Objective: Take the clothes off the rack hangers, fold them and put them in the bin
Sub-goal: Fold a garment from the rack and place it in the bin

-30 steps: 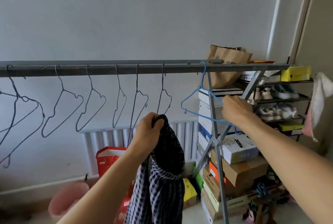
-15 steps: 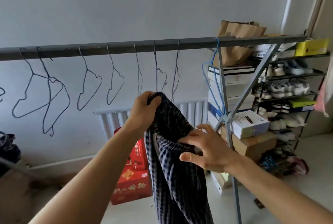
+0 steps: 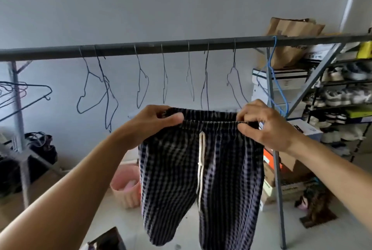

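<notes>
Dark checked trousers (image 3: 203,171) with a white drawstring hang spread out in front of me, held up by the elastic waistband. My left hand (image 3: 153,123) pinches the waistband's left end and my right hand (image 3: 265,125) pinches its right end. Behind them the grey rack bar (image 3: 141,48) carries several bare wire hangers (image 3: 94,88) and a blue hanger (image 3: 271,80) near its right end. A pink bin (image 3: 125,187) stands on the floor behind the trousers' left leg, partly hidden by them.
The rack's grey leg (image 3: 278,179) runs down just right of the trousers. Stacked shoe boxes (image 3: 281,84), a brown paper bag (image 3: 291,34) and a shoe shelf (image 3: 342,92) fill the right side. Dark bags (image 3: 40,149) and loose hangers sit at the left.
My right hand left the blue hanger and took the trousers. Both hands have pulled the waistband apart, so the bunched garment now hangs flat. The view has shifted back and left.
</notes>
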Tool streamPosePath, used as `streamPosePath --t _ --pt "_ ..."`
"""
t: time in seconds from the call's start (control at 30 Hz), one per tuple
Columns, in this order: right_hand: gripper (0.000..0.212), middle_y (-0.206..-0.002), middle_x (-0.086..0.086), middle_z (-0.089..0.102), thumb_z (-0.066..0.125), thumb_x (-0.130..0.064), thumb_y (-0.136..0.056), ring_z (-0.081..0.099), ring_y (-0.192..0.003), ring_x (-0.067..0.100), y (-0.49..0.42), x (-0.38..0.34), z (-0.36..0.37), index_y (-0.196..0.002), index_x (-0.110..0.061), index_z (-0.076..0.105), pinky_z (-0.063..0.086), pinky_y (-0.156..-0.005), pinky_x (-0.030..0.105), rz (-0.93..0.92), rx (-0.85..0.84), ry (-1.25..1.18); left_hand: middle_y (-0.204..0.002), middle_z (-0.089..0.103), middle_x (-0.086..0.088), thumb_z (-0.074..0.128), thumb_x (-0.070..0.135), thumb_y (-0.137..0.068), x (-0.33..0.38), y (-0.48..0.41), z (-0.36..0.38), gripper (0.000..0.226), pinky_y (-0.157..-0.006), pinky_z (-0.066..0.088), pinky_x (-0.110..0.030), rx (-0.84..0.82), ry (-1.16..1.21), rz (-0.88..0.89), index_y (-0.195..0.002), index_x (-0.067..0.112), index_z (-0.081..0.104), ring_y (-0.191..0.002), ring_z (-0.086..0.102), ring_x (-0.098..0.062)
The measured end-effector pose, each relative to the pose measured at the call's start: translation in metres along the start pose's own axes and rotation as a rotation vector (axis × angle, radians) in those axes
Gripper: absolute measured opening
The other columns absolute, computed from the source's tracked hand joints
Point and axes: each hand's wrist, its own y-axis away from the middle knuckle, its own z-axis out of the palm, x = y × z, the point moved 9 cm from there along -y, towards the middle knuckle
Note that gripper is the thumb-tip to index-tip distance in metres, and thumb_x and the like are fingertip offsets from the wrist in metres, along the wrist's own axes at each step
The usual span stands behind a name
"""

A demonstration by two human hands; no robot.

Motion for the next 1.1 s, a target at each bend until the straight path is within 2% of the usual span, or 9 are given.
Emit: streamPosePath --t 0.13,0.2,0.3,0.4,0.5,0.6,0.7,1.0,1.1 --pt "0.038 -0.100 -0.001 0.061 0.069 -0.015 -0.087 0.058 -0.085 0.012 0.001 -0.007 0.002 -0.053 -0.027 0.058 0.039 -0.074 0.014 0.118 0.033 -0.165 -0.073 0.073 -0.001 0.078 0.025 -0.077 -0.002 0.021 -0.015 0.012 -0.066 0.054 -0.021 -0.005 -0.015 0.011 -0.081 0.016 0.074 -0.071 0.072 -0.016" --pt "0.028 -0.080 0.011 0.062 0.072 -0.022 -0.086 0.055 -0.067 0.028 0.003 -0.009 0.008 -0.060 -0.019 0.062 0.040 -0.068 0.030 0.185 0.014 -0.293 -0.068 0.068 -0.002 0.079 0.029 -0.075 -0.005 0.027 -0.023 0.018 -0.065 0.052 -0.023 0.052 -0.018 0.017 -0.072 0.013 0.071 -0.066 0.067 -0.016" --pt "0.033 -0.058 0.005 0.042 0.074 -0.023 -0.084 0.041 -0.054 0.020 0.007 -0.011 0.019 -0.066 -0.006 0.052 0.035 -0.057 0.032 0.308 0.065 -0.426 -0.071 0.062 -0.013 0.081 0.040 -0.067 -0.012 0.034 -0.033 0.043 -0.070 0.053 -0.034 0.161 0.009 -0.008 -0.074 0.002 0.064 -0.066 0.063 -0.023" --pt "0.039 -0.083 0.007 0.062 0.083 -0.035 -0.073 0.061 -0.081 0.024 0.008 -0.015 0.036 -0.093 -0.007 0.064 0.049 -0.078 0.033 0.410 0.127 -0.576 -0.064 0.054 -0.011 0.086 0.026 -0.070 -0.018 0.039 -0.036 0.034 -0.062 0.048 -0.033 0.311 0.092 -0.017 -0.065 0.008 0.057 -0.060 0.056 -0.022" --pt "0.080 -0.123 0.000 0.051 0.082 -0.038 -0.073 0.048 -0.126 0.021 0.012 -0.019 0.049 -0.139 -0.006 0.048 0.034 -0.100 0.023 0.502 0.243 -0.506 -0.060 0.051 -0.008 0.089 0.025 -0.067 -0.028 0.043 -0.037 0.042 -0.057 0.050 -0.042 0.441 0.078 -0.020 -0.066 0.006 0.051 -0.057 0.053 -0.019" --pt "0.058 -0.109 0.010 0.068 0.082 -0.041 -0.073 0.067 -0.099 0.024 0.011 -0.028 0.063 -0.114 -0.005 0.060 0.053 -0.082 0.028 0.491 0.293 -0.466 -0.057 0.058 0.005 0.089 0.035 -0.062 -0.035 0.050 -0.032 0.045 -0.052 0.049 -0.038 0.558 -0.035 -0.048 -0.065 0.012 0.051 -0.055 0.057 -0.015" --pt "0.032 -0.061 0.004 0.056 0.077 -0.024 -0.081 0.047 -0.047 0.012 0.012 -0.044 0.069 -0.074 -0.011 0.049 0.037 -0.045 0.019 0.434 0.400 -0.326 -0.061 0.058 0.009 0.080 0.035 -0.071 -0.031 0.066 -0.027 0.034 -0.051 0.039 -0.027 0.752 -0.238 -0.113 -0.065 0.021 0.049 -0.061 0.058 -0.015" --pt "0.017 -0.079 0.000 0.062 0.069 -0.015 -0.087 0.060 -0.068 0.011 0.008 -0.081 0.097 -0.089 -0.017 0.052 0.051 -0.061 0.029 0.346 0.453 -0.404 -0.075 0.064 0.006 0.068 0.039 -0.086 -0.023 0.066 0.011 0.025 -0.058 0.043 -0.027 0.708 -0.004 -0.070 -0.082 0.021 0.050 -0.069 0.061 -0.010" --pt "0.020 -0.096 -0.002 0.064 0.062 -0.009 -0.091 0.064 -0.083 0.003 0.006 -0.089 0.106 -0.105 -0.019 0.054 0.053 -0.067 0.016 0.331 0.371 -0.522 -0.089 0.066 0.005 0.060 0.042 -0.092 -0.026 0.064 0.017 0.020 -0.068 0.054 -0.030 0.616 0.075 -0.084 -0.093 0.024 0.052 -0.079 0.064 -0.009"
